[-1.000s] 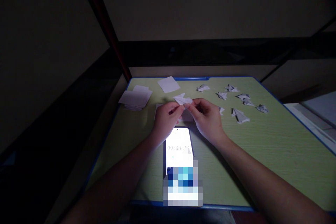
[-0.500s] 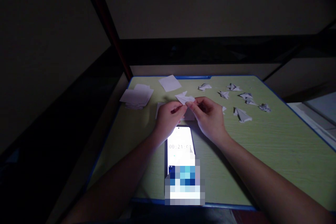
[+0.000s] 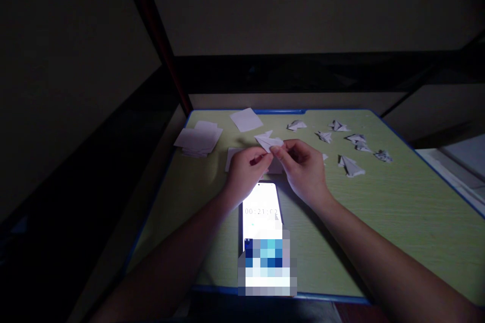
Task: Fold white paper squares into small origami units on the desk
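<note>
A small folded piece of white paper (image 3: 268, 142) with pointed tips is held up between both hands above the table. My left hand (image 3: 248, 169) is closed, pinching its lower edge. My right hand (image 3: 306, 169) is closed too, its thumb and forefinger gripping the right part of the fold. Beneath the hands a flat white sheet (image 3: 233, 157) lies partly covered. A lit phone (image 3: 262, 202) with running timer digits lies just below the hands, its lower part blurred out by blocks.
The green table (image 3: 379, 222) has a blue edge. A stack of white paper squares (image 3: 199, 139) lies at the left, and one more square (image 3: 246, 119) at the back. Several folded paper figures, including a larger one (image 3: 350, 166), are scattered at the right.
Hardly anything differs: the phone's timer has moved on by a second. Both hands keep their pinch on the folded paper, and the whole view has shifted very slightly.
</note>
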The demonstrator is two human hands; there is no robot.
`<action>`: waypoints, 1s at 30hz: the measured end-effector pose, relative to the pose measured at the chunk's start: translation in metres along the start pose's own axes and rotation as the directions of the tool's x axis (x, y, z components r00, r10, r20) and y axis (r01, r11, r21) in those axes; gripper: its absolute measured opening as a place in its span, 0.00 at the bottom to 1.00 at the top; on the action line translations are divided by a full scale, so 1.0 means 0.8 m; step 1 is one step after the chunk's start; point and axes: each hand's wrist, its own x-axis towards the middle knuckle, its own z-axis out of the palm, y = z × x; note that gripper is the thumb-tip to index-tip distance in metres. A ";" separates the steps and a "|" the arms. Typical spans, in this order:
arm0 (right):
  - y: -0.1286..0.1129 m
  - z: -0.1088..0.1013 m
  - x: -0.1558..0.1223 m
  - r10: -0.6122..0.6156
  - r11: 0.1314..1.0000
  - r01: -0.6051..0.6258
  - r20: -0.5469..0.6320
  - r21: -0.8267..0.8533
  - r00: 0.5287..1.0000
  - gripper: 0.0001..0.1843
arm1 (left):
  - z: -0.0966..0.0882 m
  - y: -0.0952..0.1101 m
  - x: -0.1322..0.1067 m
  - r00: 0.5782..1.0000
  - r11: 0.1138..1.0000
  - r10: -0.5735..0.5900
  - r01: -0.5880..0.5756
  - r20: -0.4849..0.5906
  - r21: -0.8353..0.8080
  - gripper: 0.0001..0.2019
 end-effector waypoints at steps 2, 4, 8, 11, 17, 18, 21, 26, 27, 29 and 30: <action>0.001 0.000 0.000 -0.006 1.000 0.006 0.001 0.004 1.000 0.10 | 0.000 -0.001 0.000 1.000 1.000 0.010 -0.010 -0.003 0.002 0.08; 0.001 0.000 -0.001 -0.014 1.000 0.014 0.006 -0.005 1.000 0.09 | -0.001 0.000 0.000 1.000 1.000 -0.005 0.005 -0.002 0.007 0.08; 0.001 0.000 -0.002 -0.016 1.000 0.016 0.009 -0.019 1.000 0.08 | -0.001 0.004 0.001 0.999 0.999 -0.040 0.040 0.000 0.002 0.07; 0.001 0.000 -0.002 -0.028 0.999 0.028 0.003 -0.031 1.000 0.08 | 0.000 0.006 0.000 0.999 0.999 -0.042 0.042 -0.006 -0.008 0.06; 0.000 -0.001 -0.002 -0.044 0.998 0.045 0.007 -0.039 0.999 0.07 | 0.000 0.004 0.000 0.999 0.999 -0.033 0.033 -0.015 0.018 0.06; 0.000 -0.001 -0.002 -0.044 0.998 0.044 0.006 -0.034 0.999 0.07 | 0.000 0.004 0.000 0.999 0.999 -0.027 0.028 -0.019 0.022 0.06; 0.000 -0.001 -0.001 -0.038 0.999 0.038 -0.001 -0.028 0.999 0.08 | -0.001 0.005 0.000 0.999 0.998 -0.049 0.049 -0.011 0.028 0.07; 0.001 -0.001 0.000 -0.031 0.999 0.031 -0.001 -0.033 1.000 0.08 | -0.002 0.005 0.001 1.000 0.999 -0.015 0.016 -0.023 0.045 0.07; 0.001 -0.001 0.000 -0.031 0.999 0.031 -0.003 -0.030 1.000 0.08 | -0.002 0.004 0.001 0.999 0.998 0.017 -0.015 -0.036 0.057 0.07; 0.001 -0.001 0.000 -0.026 0.999 0.025 -0.010 -0.027 1.000 0.09 | -0.003 0.003 0.002 0.996 0.994 0.071 -0.065 -0.062 0.091 0.07; 0.001 -0.001 0.000 -0.019 0.999 0.018 -0.012 -0.027 1.000 0.10 | -0.003 0.002 0.002 0.994 0.992 0.083 -0.075 -0.074 0.103 0.07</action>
